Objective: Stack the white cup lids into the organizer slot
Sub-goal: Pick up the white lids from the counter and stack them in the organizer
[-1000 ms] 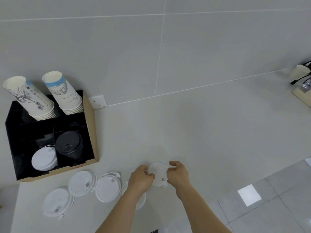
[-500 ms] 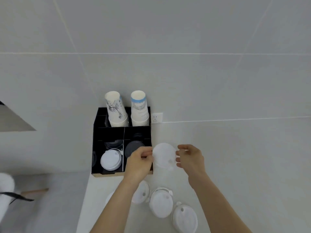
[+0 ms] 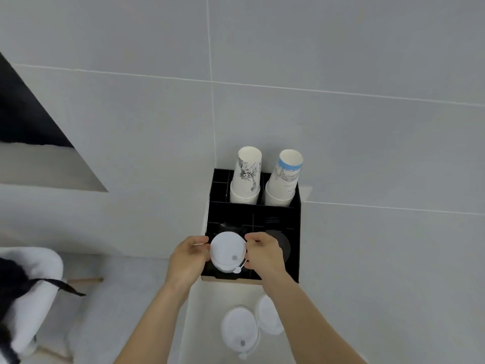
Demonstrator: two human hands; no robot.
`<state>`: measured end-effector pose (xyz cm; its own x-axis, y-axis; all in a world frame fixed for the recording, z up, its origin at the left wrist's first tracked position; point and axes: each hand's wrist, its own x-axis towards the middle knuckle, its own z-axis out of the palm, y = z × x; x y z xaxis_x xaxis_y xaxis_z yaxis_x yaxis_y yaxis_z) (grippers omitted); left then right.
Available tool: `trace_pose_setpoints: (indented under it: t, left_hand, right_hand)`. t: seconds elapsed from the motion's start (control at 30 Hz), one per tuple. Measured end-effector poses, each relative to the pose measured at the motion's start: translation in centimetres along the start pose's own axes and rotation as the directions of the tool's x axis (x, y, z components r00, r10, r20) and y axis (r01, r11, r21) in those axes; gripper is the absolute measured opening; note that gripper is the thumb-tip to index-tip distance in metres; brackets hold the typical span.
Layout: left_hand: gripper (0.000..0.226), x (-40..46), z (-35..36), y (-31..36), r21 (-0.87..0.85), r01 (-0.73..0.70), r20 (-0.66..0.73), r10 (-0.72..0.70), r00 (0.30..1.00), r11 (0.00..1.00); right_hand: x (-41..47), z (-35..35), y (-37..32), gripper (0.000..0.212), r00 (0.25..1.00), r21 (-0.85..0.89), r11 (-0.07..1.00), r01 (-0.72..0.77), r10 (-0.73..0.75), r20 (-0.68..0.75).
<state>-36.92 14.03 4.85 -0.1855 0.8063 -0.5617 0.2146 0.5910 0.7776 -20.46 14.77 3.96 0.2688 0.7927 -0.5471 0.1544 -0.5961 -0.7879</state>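
Observation:
A white cup lid (image 3: pixel 227 252) is held over the front left slot of the black organizer (image 3: pixel 295 253). My left hand (image 3: pixel 187 261) pinches its left rim and my right hand (image 3: pixel 265 254) pinches its right rim. White lids lie under it in that slot, mostly hidden. Two more white lids (image 3: pixel 239 328) lie on the counter just in front of the organizer, between my forearms.
Black lids (image 3: pixel 284 245) fill the front right slot. Two stacks of paper cups (image 3: pixel 283 179) stand upside down in the back slots. A white chair with a black strap (image 3: pixel 31 282) is at the lower left, beyond the counter's left edge.
Both hands carried the lid from the counter up and left, and now hold it over the front left slot. The view has swung left, so the organizer sits in the middle.

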Motion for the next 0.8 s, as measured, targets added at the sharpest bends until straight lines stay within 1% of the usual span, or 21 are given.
trace_pose_setpoints:
  t: [0.07, 0.17, 0.3, 0.43, 0.63, 0.8]
  left_hand:
    - [0.041, 0.9, 0.1, -0.7, 0.001, 0.016, 0.022, -0.016, 1.0, 1.0]
    - [0.037, 2.3, 0.6, -1.6, 0.001, 0.036, 0.043, -0.036, 0.998, 0.999]
    - [0.038, 3.6, 1.6, -2.1, 0.042, 0.003, 0.047, -0.005, 0.999, 0.999]
    - [0.039, 3.7, 2.4, -1.9, 0.171, -0.054, 0.021, 0.051, 0.998, 0.984]
    - [0.053, 3.7, 3.0, -2.5, 0.376, -0.092, 0.055, 0.077, 0.996, 0.922]
    - [0.058, 3.6, 3.3, -2.7, 0.408, -0.106, 0.055, 0.092, 0.994, 0.907]
  right_hand:
    - [0.7, 0.9, 0.5, 0.032, 0.999, -0.029, 0.999, -0.036, 0.037, 0.02]
    - [1.6, 1.8, 1.2, 0.034, 0.997, -0.055, 0.996, -0.068, 0.07, 0.033]
    - [2.3, 2.7, 1.6, 0.038, 0.998, -0.093, 0.994, -0.065, 0.066, 0.012]
    - [2.5, 3.3, 1.8, 0.043, 0.999, -0.135, 0.99, -0.046, 0.048, 0.009]
    - [2.3, 3.9, 1.6, 0.045, 0.996, -0.202, 0.978, -0.048, 0.062, 0.062]
    - [2.2, 3.8, 1.8, 0.048, 0.994, -0.21, 0.976, -0.063, 0.081, 0.076]
